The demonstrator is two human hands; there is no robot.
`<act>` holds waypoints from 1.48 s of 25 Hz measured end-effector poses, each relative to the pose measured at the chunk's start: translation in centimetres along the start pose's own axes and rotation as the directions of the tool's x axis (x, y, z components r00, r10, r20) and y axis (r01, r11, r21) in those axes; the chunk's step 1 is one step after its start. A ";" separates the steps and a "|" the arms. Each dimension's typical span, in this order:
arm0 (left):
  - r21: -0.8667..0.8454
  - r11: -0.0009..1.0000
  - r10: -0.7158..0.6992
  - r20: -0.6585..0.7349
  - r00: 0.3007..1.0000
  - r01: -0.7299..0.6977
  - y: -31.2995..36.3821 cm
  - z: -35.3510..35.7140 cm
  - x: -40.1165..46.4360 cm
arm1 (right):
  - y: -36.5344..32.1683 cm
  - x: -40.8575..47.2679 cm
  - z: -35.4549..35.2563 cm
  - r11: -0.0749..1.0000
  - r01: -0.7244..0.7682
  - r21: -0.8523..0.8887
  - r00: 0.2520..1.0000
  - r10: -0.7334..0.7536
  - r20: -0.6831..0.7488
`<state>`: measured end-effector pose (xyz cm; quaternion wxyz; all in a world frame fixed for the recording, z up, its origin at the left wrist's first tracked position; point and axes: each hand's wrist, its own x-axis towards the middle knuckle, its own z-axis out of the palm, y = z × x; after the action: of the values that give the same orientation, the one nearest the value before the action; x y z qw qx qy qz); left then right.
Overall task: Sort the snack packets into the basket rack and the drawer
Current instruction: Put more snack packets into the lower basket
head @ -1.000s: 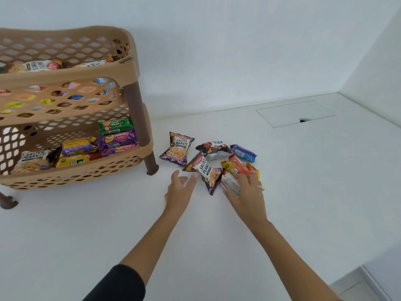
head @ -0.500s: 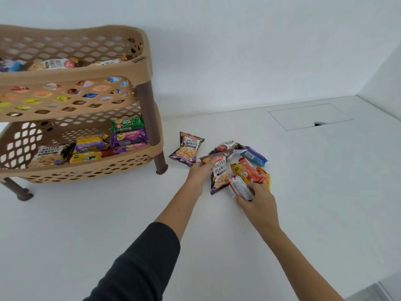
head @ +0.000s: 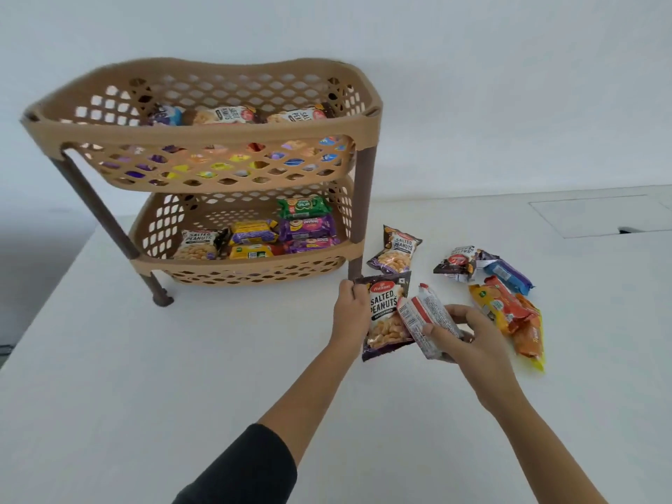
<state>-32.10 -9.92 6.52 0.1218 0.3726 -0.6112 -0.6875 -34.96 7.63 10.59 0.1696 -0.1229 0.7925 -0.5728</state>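
Observation:
My left hand [head: 350, 310] grips a purple salted peanuts packet [head: 384, 314] by its upper left corner, lifted off the white counter. My right hand [head: 462, 334] holds a white and red packet [head: 423, 320] just right of it. A second peanuts packet [head: 395, 250] lies beside the rack's leg. To the right lie a dark packet [head: 456, 265], a blue one [head: 507, 273] and orange packets [head: 509, 311]. The tan two-tier basket rack [head: 203, 134] stands at the back left, with packets in both tiers.
A flush panel with a small notch [head: 600, 216] is set into the white counter [head: 145, 376] at the far right. The counter's left edge drops off beyond the rack. A white wall rises behind.
Both hands closed on packets and lifted them from the pile: the left took the peanuts packet, the right the white and red one. The camera turned left, bringing the whole rack into view.

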 end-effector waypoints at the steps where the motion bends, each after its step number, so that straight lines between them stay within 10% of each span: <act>1: 0.021 1.000 0.008 -0.032 0.999 -0.008 0.1 -2.2 -0.4 | -0.7 -0.2 1.4 0.997 -0.038 0.071 0.997 0.034 0.066; 6: -0.091 0.990 -0.117 -0.118 0.986 0.107 0.7 -13.7 -1.2 | -3.9 -0.4 9.6 0.974 -0.152 0.171 0.950 0.096 0.298; 14: -0.365 0.820 -0.384 0.217 0.897 0.440 0.0 -26.1 -3.8 | -9.6 1.9 20.5 0.948 -0.164 0.271 0.940 0.066 0.335; 24: -0.269 0.937 -0.254 -0.088 0.963 0.223 -4.3 -29.6 -3.5 | -13.1 8.9 27.3 0.988 0.069 0.138 0.962 -0.102 0.252; 37: -0.012 0.999 -0.041 -0.270 0.962 0.039 -7.0 -30.6 -2.3 | -16.1 22.3 43.4 0.945 -0.144 -0.293 0.903 0.247 0.352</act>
<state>-8.24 -29.91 1.54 0.1917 0.4748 -0.5790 -0.6345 -37.50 -43.71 10.58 0.3609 -0.1732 0.8204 -0.4084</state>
